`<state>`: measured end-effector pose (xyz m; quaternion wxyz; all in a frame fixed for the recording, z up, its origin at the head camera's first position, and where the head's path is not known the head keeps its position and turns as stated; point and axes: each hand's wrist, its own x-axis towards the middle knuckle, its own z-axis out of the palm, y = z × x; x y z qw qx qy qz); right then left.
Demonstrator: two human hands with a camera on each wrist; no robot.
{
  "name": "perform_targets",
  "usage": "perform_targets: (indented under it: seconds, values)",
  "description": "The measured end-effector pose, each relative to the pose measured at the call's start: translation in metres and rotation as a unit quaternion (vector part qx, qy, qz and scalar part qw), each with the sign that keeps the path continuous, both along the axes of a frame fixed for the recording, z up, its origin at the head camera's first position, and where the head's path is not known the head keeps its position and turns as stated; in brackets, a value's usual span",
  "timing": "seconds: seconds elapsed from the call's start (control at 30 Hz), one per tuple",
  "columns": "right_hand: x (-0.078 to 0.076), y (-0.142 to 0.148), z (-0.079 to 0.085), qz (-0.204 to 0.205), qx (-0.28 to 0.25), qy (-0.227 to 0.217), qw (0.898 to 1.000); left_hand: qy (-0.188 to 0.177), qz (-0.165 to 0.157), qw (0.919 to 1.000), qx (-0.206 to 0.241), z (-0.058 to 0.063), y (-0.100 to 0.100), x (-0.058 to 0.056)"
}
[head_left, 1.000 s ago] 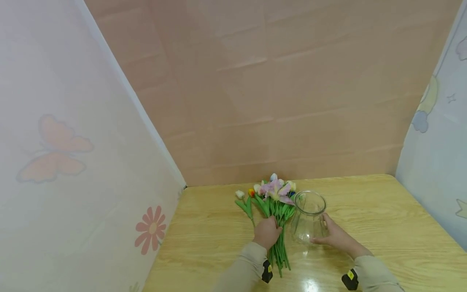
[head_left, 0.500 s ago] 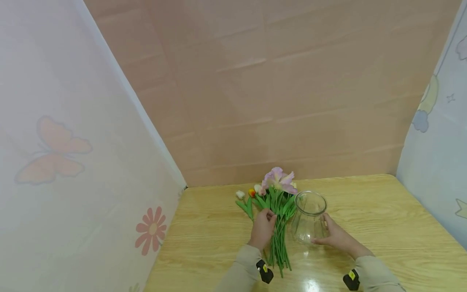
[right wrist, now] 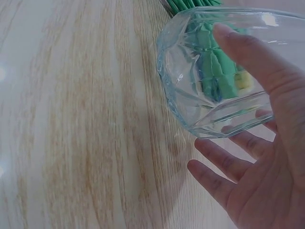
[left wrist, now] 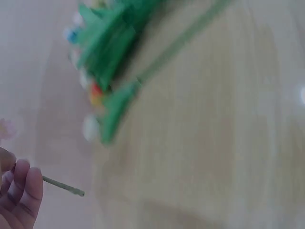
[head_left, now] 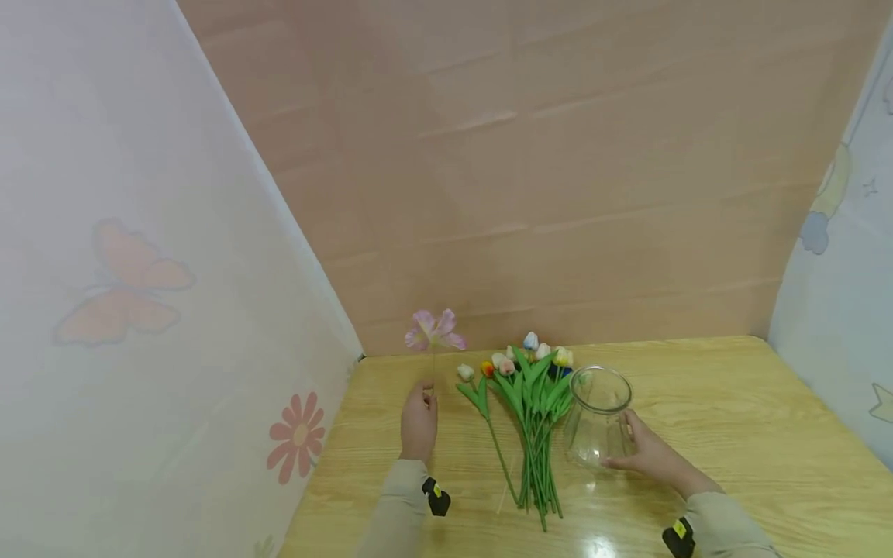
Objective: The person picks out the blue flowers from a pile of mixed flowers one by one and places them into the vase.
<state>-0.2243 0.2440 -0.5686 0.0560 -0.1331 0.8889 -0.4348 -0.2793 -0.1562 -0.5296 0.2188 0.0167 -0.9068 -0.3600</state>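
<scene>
In the head view, the left hand point(head_left: 418, 426) pinches the pink flower point(head_left: 436, 332) by its stem at lower centre, clear of the tulip bunch point(head_left: 533, 403); all flowers appear outside the glass vase point(head_left: 598, 434), which the right hand point(head_left: 649, 453) holds. The table point(head_left: 732, 411) offers room at lower right; its back edge lies just behind the tulip heads. In the left wrist view, the stem's free end shows lower left. In the right wrist view, thumb and fingers straddle the glass, upper right.

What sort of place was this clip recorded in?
Probably a small screened-off booth indoors: a wood-grain table has a creased brown sheet behind it and a pale panel printed with a butterfly along the left.
</scene>
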Motion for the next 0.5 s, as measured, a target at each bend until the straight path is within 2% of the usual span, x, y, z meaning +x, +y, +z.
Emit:
perform_targets:
  seconds: [0.07,0.17,0.3,0.4,0.5]
  values:
    - [0.001,0.001,0.000,-0.002,-0.003,0.003,1.000,-0.009,0.013,0.9998,-0.015,-0.007,-0.011,0.000]
    - [0.001,0.003,0.001,-0.004,-0.006,0.005,1.000,-0.041,0.026,0.9983,-0.032,-0.018,-0.022,0.002]
    - [0.000,0.004,-0.001,-0.005,-0.007,0.005,1.000,-0.090,0.036,0.9934,-0.061,-0.044,-0.035,0.002]
    - [-0.001,0.003,-0.002,-0.003,-0.006,0.010,1.000,-0.106,0.046,0.9895,-0.086,-0.060,-0.040,0.003]
    - [-0.001,0.002,-0.003,0.000,-0.008,0.010,1.000,-0.125,0.059,0.9849,-0.105,-0.064,-0.040,0.007]
